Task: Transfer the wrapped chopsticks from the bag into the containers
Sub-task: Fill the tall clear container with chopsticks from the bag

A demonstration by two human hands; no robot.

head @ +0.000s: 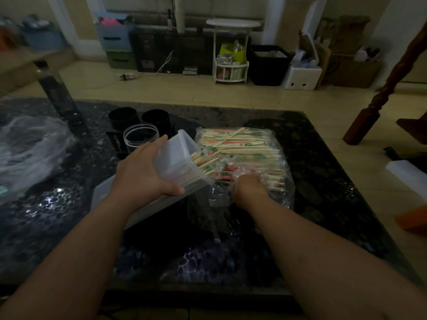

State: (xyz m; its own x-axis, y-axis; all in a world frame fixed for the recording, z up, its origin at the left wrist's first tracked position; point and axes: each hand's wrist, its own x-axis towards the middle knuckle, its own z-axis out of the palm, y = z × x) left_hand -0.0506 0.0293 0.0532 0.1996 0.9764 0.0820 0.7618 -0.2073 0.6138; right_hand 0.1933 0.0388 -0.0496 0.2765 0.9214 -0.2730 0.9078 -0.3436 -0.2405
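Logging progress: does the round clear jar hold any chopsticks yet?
No, the clear jar looks empty; chopsticks show only in the tilted container and the bag.

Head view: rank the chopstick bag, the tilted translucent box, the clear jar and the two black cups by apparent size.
1. chopstick bag
2. translucent box, though it is nearer the camera
3. clear jar
4. left black cup and right black cup: alike, farther back and partly hidden, so unranked.

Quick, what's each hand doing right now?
Left hand: grips the tilted plastic container.
Right hand: at the mouth of the chopstick bag, fingers hidden; cannot tell.
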